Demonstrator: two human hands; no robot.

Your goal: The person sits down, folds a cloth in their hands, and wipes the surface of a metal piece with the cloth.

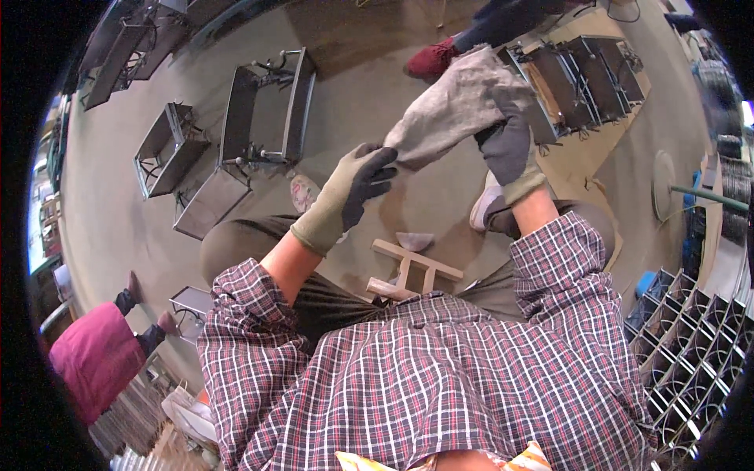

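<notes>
Grey cloth, thick and limp, hanging stretched between my gloved hands above floor. Left hand pinching lower corner; right hand gripping upper edge, fingers closed. Am judging work half done: cloth gripped, stretched, not yet folded or set down.

A cloth hangs in front of the person, pinched at its lower left corner by the left hand and held along its right edge by the right hand. Below the hands, between the knees, a wooden stool stands on the floor. Open metal frames lie on the floor to the left and behind, with more frames behind the cloth to the right. A stack of wire racks sits at the far right. Another person crouches at the lower left.
</notes>
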